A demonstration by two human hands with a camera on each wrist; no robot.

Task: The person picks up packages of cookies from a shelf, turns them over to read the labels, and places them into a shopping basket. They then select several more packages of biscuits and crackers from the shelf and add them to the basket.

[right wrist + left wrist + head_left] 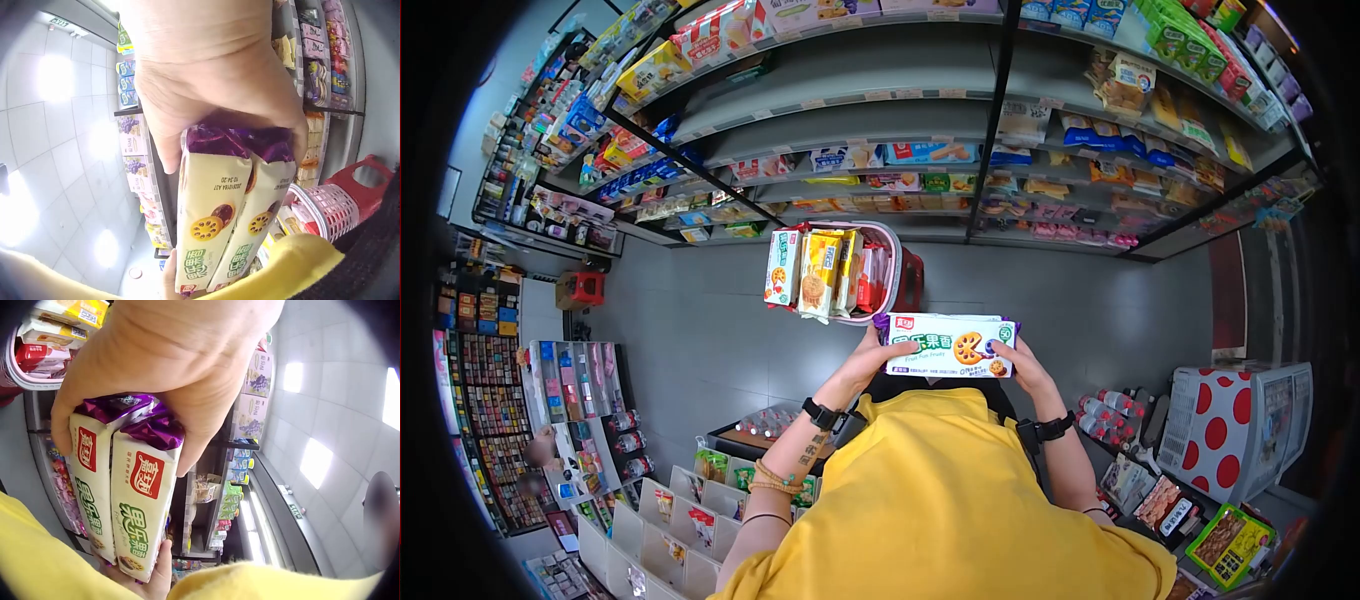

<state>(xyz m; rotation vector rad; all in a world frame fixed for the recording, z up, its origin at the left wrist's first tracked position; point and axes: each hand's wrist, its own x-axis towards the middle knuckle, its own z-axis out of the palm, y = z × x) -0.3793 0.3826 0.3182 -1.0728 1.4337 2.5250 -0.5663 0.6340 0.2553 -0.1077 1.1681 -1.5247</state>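
Two white biscuit packs with purple ends [950, 346] lie face to face between both hands, in front of the yellow shirt. The left hand [870, 360] grips their left end, thumb over the front. At the right end, the right hand [1030, 371] holds them the same way. In the left wrist view the left hand [169, 369] spans the purple ends of both packs [140, 487]. The right wrist view shows the right hand [212, 87] around the opposite ends of the packs [209, 206]. Just beyond, a basket [890, 245] holds upright packs of biscuits.
Shelves of snacks [850, 90] run across the far side, above a grey tiled floor [700, 300]. Divided bins [670, 510] stand at the lower left. A white cabinet with red dots [1215, 430] and bundled bottles [1112, 412] are at the right.
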